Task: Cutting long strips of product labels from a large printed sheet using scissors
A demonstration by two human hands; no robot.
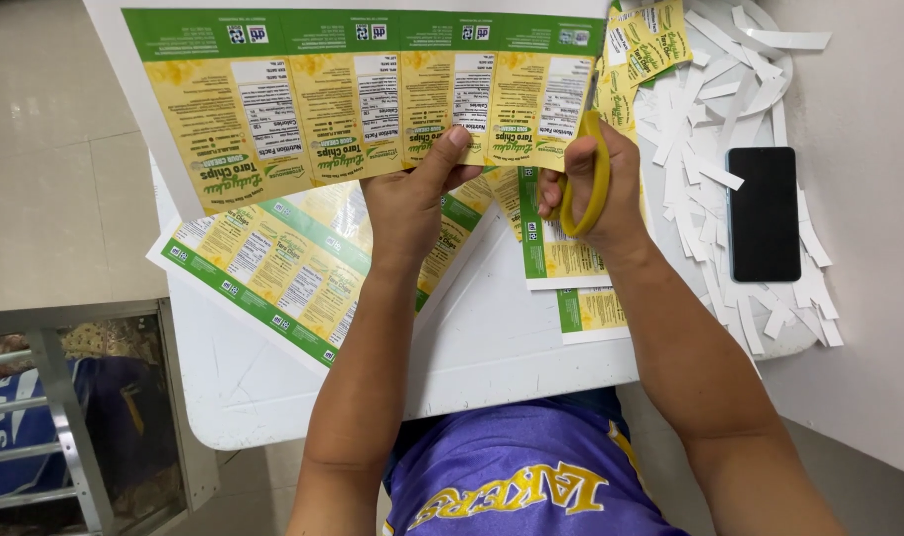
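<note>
My left hand (412,194) pinches the lower edge of a long printed sheet of yellow and green labels (303,99), held up above the white table (492,357). Yellow-handled scissors (593,174) are gripped in my right hand (596,194), at the sheet's right end, with the blades hidden behind the paper. More label sheets (273,273) lie flat on the table under my left forearm, and another partly cut strip (561,253) lies beneath my right hand.
A black phone (763,213) lies face up at the right among several white paper offcuts (715,119). Cut yellow labels (655,40) are piled at the top right. A metal frame (65,427) stands low left beside the table.
</note>
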